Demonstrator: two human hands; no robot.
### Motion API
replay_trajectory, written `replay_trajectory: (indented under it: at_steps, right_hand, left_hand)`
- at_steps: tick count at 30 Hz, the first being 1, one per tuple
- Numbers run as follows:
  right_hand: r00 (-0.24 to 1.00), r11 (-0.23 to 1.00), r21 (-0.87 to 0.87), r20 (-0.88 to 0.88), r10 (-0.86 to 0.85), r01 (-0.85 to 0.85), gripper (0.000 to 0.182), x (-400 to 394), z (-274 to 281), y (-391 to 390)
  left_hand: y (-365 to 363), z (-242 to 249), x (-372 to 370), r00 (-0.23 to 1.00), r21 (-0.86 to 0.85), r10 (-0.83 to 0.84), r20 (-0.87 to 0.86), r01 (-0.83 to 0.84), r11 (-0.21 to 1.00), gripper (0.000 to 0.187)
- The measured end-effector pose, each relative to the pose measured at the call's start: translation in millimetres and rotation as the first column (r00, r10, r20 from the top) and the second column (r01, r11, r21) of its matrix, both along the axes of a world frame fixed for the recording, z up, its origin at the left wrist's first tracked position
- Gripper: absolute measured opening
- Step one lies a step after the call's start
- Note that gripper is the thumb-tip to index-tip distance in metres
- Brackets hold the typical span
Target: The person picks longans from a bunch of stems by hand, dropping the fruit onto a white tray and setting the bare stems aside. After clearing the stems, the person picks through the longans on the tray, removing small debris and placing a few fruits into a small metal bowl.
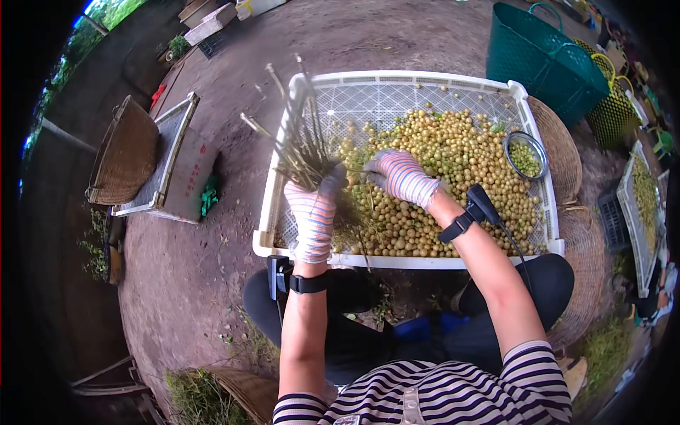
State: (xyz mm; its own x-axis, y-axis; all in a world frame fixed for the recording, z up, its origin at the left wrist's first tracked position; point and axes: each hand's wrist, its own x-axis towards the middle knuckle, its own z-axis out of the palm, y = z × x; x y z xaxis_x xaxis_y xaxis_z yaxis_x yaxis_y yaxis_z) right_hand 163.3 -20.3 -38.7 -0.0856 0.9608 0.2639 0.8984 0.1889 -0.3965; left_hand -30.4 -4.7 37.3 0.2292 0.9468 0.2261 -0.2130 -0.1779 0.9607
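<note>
My left hand (314, 212), in a striped glove with grey fingertips, is closed around a bundle of thin bare stems (306, 145) that fan upward. The fine lower ends of the bundle hang over the left part of a white slatted plastic tray (267, 212). My right hand (404, 175), gloved the same way, is just right of the bundle with its fingers drawn together; what they pinch is too small to make out. Below both hands, many small round yellow-brown fruits (432, 152) cover much of the tray. A metal bowl (542, 152) of greener fruits sits at its right side.
Beyond the tray's right corner stands a green woven basket (528, 60), with a yellow-black one (613, 117) beside it. Flat wicker trays (584, 248) lie to the right. At left, a wicker basket (127, 156) rests on a white box (185, 180). Leafy cuttings (205, 397) lie at lower left.
</note>
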Motion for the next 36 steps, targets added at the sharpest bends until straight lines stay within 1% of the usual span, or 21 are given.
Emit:
replay_trajectory:
  at_steps: [3, 4, 7, 8, 10, 11, 12, 15, 16, 17, 19, 20, 23, 24, 27, 28, 31, 34, 36]
  right_hand:
    - [1.0, 1.0, -0.025, 0.026, 0.002, -0.001, 0.026, 6, 11, -6]
    - [0.998, 0.999, -0.044, 0.061, 0.001, 0.002, 0.022, 8, 15, -4]
    - [0.973, 1.0, -0.004, 0.231, -0.002, 0.003, 0.024, 14, 21, -9]
    - [0.982, 0.996, -0.084, 0.19, 0.004, 0.012, 0.038, 16, 25, -8]
    - [0.992, 0.996, -0.053, -0.11, 0.068, -0.074, 0.042, 16, 33, -9]
    - [0.961, 0.993, -0.027, -0.258, 0.103, -0.113, 0.044, 15, 36, -7]
    - [0.944, 0.985, 0.04, -0.28, 0.175, -0.17, 0.044, 15, 38, -6]
    - [0.944, 0.979, -0.065, -0.285, 0.168, -0.194, 0.034, 1, 31, -4]
    - [0.973, 0.958, -0.215, -0.168, 0.156, -0.19, 0.027, -1, 39, -5]
    - [0.979, 0.974, -0.167, -0.16, 0.127, -0.153, 0.025, 0, 33, -4]
    - [0.986, 0.994, -0.071, -0.15, 0.076, -0.087, 0.022, -1, 21, -2]
    - [0.991, 0.995, -0.004, -0.099, 0.095, -0.096, 0.021, 3, 15, 0]
    - [0.994, 0.998, -0.066, 0.106, 0.024, -0.017, 0.02, 9, 29, 0]
    - [0.987, 0.986, -0.153, 0.155, -0.048, 0.072, 0.017, 11, 33, 1]
    - [0.981, 0.993, -0.061, 0.173, -0.089, 0.101, 0.014, 19, 29, 1]
    - [0.981, 0.996, -0.033, 0.18, -0.078, 0.086, 0.015, 22, 27, 1]
    - [0.991, 0.997, 0.027, 0.116, -0.069, 0.066, 0.017, 27, 24, -1]
    - [0.995, 0.995, 0.089, -0.096, -0.04, 0.048, 0.022, 35, 10, -2]
    - [0.991, 0.997, 0.076, -0.132, -0.003, 0.013, 0.025, 44, 7, -4]
  left_hand:
    - [-2, 8, -3, 0.998, 0.02, 0.051, -0.023, -0.05, 0.999, 0.02]
    - [-1, 6, -5, 0.999, 0.01, 0.052, -0.008, -0.052, 0.999, 0.021]
    - [-5, 19, -5, 0.999, 0.015, 0.046, 0.025, -0.046, 0.999, 0.022]
    - [-5, 20, -7, 0.998, 0.011, 0.034, 0.046, -0.034, 0.999, 0.022]
    - [-6, 23, -8, 0.998, -0.02, 0.036, 0.049, -0.035, 0.999, 0.023]
    - [-5, 24, -10, 0.998, -0.033, 0.038, 0.05, -0.037, 0.999, 0.024]
    - [-5, 25, -11, 0.999, -0.036, 0.032, 0.036, -0.031, 0.999, 0.025]
    - [-11, 33, -10, 0.997, -0.061, 0.048, 0.067, -0.044, 0.997, 0.026]
    - [-11, 37, -13, 0.996, -0.097, 0.082, 0.032, -0.079, 0.992, 0.027]
    - [-9, 37, -17, 0.994, -0.068, 0.103, 0.043, -0.1, 0.993, 0.028]
    - [-4, 37, -23, 0.988, -0.067, 0.142, 0.064, -0.137, 0.988, 0.028]
    - [-4, 36, -24, 0.986, -0.07, 0.152, 0.074, -0.147, 0.987, 0.027]
    - [-5, 31, -23, 0.982, -0.073, 0.167, 0.087, -0.161, 0.984, 0.025]
    - [-3, 27, -23, 0.981, -0.064, 0.173, 0.089, -0.168, 0.984, 0.024]
    - [-4, 25, -18, 0.975, -0.066, 0.193, 0.108, -0.187, 0.98, 0.024]
    - [-5, 25, -16, 0.973, -0.073, 0.197, 0.116, -0.19, 0.979, 0.023]
    - [-4, 22, -16, 0.973, -0.078, 0.176, 0.151, -0.165, 0.983, 0.024]
    - [-2, 18, -16, 0.967, -0.127, 0.195, 0.162, -0.176, 0.976, 0.022]
    - [3, 12, -17, 0.962, -0.192, 0.209, 0.177, -0.175, 0.966, 0.02]
